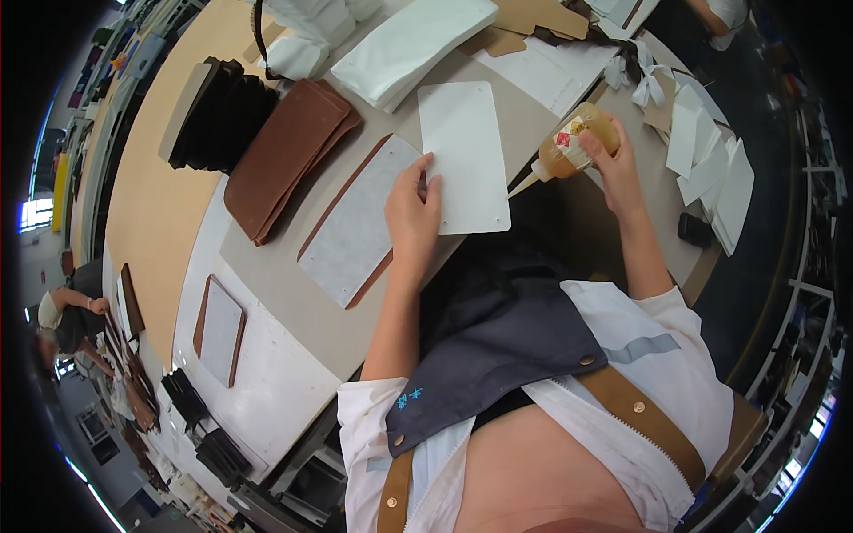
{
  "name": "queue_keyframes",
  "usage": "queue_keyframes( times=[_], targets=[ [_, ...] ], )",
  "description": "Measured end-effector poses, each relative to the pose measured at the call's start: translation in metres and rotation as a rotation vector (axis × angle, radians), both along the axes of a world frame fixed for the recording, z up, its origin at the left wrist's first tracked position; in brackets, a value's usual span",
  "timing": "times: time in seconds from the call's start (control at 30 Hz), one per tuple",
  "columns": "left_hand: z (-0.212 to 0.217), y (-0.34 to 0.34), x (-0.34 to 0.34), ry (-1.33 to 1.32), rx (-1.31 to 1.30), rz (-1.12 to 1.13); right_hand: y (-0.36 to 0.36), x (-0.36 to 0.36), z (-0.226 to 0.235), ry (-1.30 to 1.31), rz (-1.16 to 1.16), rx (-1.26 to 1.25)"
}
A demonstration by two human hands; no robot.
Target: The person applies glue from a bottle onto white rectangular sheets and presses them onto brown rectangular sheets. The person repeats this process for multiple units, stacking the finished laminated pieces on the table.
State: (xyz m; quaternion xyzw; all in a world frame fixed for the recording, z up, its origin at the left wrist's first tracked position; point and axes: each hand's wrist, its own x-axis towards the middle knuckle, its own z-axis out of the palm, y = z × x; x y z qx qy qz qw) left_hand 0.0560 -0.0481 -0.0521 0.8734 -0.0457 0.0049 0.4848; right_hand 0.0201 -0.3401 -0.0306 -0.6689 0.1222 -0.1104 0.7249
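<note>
A white rectangular panel with rounded corners and small holes near its corners lies partly over the table's near edge. At its left edge, my left hand grips it, thumb and forefinger close together; the other fingers are mostly hidden. My right hand is wrapped round a squeeze bottle of amber liquid. The bottle is tilted, and its long pale nozzle points down-left to the panel's right edge, near the lower corner. Left of my left hand, a grey-white sheet lies on a brown leather piece.
Brown leather pieces are stacked at left, beside a dark bundle. White sheets are piled at the back. Paper scraps and a small black object lie at right. Another person works at far left.
</note>
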Motion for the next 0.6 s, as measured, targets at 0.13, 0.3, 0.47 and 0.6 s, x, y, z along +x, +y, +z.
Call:
queue_keyframes(
  times=[0.13,0.3,0.47,0.6],
  targets=[
    [-0.002,0.0,0.0,-0.03,0.017,-0.005,0.005,-0.02,-0.002,0.012,-0.018,0.007],
    [-0.004,0.001,0.002,-0.009,0.026,0.001,0.009,-0.042,-0.007,0.02,0.001,0.005],
    [0.011,-0.005,-0.003,0.083,-0.165,0.032,-0.015,-0.047,-0.014,0.102,-0.014,0.519],
    [0.03,-0.016,-0.02,-0.057,-0.508,0.083,-0.033,-0.036,-0.017,-0.013,-0.055,0.851]
  ],
)
